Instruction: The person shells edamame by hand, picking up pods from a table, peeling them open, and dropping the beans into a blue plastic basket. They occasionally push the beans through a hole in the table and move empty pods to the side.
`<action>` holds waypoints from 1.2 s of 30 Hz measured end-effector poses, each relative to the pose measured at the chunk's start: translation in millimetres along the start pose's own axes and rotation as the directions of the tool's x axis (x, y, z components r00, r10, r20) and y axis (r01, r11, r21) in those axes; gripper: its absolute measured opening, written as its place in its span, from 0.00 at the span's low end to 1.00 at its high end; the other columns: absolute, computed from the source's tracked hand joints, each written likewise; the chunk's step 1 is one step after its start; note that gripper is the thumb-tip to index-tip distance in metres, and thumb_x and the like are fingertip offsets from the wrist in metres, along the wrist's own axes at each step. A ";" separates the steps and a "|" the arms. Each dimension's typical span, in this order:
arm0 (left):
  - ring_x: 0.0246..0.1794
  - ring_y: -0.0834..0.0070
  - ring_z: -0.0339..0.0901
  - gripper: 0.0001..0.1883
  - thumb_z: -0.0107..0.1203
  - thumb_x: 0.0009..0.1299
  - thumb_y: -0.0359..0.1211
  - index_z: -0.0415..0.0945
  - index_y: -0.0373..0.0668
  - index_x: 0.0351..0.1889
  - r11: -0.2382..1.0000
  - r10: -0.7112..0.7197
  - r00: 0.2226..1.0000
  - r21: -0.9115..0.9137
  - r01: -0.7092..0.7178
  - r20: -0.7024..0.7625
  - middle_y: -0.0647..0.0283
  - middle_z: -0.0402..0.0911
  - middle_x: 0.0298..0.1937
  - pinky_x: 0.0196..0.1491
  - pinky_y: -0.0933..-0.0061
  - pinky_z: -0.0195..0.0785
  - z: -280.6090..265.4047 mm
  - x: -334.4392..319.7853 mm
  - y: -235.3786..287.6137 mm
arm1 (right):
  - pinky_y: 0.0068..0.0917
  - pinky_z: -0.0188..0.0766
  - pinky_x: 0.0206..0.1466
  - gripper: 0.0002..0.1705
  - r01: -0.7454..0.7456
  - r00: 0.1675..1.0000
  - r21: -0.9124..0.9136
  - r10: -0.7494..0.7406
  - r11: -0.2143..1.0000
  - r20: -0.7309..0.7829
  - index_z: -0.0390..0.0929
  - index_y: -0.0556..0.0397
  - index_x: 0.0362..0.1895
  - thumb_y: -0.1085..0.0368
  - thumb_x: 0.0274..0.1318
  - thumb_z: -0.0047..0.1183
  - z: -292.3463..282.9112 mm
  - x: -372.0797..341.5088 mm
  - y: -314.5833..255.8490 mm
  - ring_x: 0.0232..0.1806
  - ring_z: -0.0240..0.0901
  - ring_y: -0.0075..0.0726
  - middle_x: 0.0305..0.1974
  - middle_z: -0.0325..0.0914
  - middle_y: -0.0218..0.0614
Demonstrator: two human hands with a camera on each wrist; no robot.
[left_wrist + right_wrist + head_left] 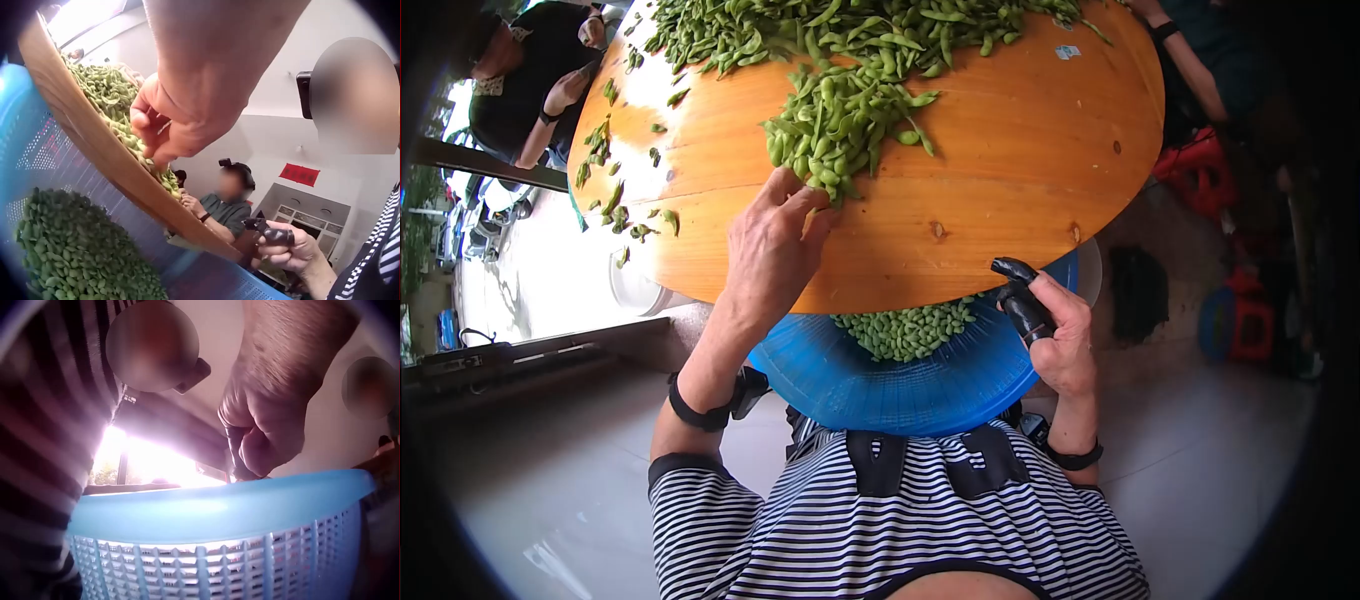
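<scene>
green pods (840,120) lie at the left hand (772,248), extending beyond its fingertips

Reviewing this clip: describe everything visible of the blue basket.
The blue basket is round and looks like plastic, with a broad smooth rim and walls pierced by small openings between ribs. It stands upright, partly under the edge of the wooden table, close to the striped shirt. A heap of loose green beans lies inside. The right hand hovers over its right side; whether it touches the rim is unclear. Its underside is hidden.
</scene>
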State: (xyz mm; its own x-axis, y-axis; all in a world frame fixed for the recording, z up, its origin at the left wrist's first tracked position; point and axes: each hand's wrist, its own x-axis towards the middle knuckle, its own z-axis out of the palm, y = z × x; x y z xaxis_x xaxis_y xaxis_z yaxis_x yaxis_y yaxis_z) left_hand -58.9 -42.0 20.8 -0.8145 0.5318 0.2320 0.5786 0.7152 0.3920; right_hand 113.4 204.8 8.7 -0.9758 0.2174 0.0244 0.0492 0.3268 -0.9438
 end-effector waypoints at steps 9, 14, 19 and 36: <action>0.32 0.65 0.77 0.07 0.60 0.62 0.26 0.79 0.40 0.38 0.995 0.001 0.998 -0.095 -0.007 -0.060 0.60 0.76 0.36 0.35 0.66 0.70 7.0 1.8 4.4 | 0.19 0.63 0.35 0.26 0.073 0.991 0.001 -0.072 0.997 0.116 0.74 0.68 0.41 0.83 0.29 0.38 6.9 12.6 -6.0 0.28 0.66 0.32 0.29 0.69 0.40; 0.28 0.84 0.76 0.05 0.58 0.66 0.21 0.76 0.37 0.38 0.515 -0.289 0.926 -0.776 0.364 0.242 0.68 0.79 0.30 0.26 0.82 0.67 -6.5 -12.6 33.0 | 0.16 0.64 0.38 0.28 -0.139 0.979 0.155 0.112 0.978 0.172 0.73 0.67 0.46 0.79 0.33 0.37 17.3 5.4 -6.0 0.30 0.67 0.31 0.31 0.71 0.39; 0.23 0.83 0.74 0.07 0.61 0.65 0.21 0.76 0.36 0.38 0.178 -0.193 0.881 -0.868 0.464 0.432 0.66 0.79 0.28 0.25 0.83 0.67 15.5 -32.9 61.5 | 0.15 0.58 0.22 0.25 -0.348 0.930 0.644 0.165 0.682 0.328 0.74 0.68 0.45 0.75 0.39 0.33 36.9 7.2 -13.4 0.19 0.56 0.16 0.22 0.65 0.26; 0.26 0.79 0.78 0.07 0.59 0.66 0.22 0.71 0.38 0.36 -0.394 0.113 0.803 -0.716 0.576 0.585 0.61 0.80 0.30 0.20 0.86 0.63 33.3 -42.9 57.2 | 0.10 0.49 0.18 0.25 -0.531 0.846 0.819 0.077 0.216 0.528 0.72 0.63 0.56 0.70 0.56 0.36 30.0 -1.3 14.7 0.21 0.52 0.13 0.34 0.74 0.34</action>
State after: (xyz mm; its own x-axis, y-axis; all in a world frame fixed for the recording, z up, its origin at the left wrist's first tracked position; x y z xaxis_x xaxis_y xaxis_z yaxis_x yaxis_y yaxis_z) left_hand 10.6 -8.8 3.6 -0.5643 0.7730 -0.2899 -0.7280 -0.3003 0.6163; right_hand 109.0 181.7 -15.2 -0.9339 -0.2768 -0.2265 0.3546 -0.7984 -0.4867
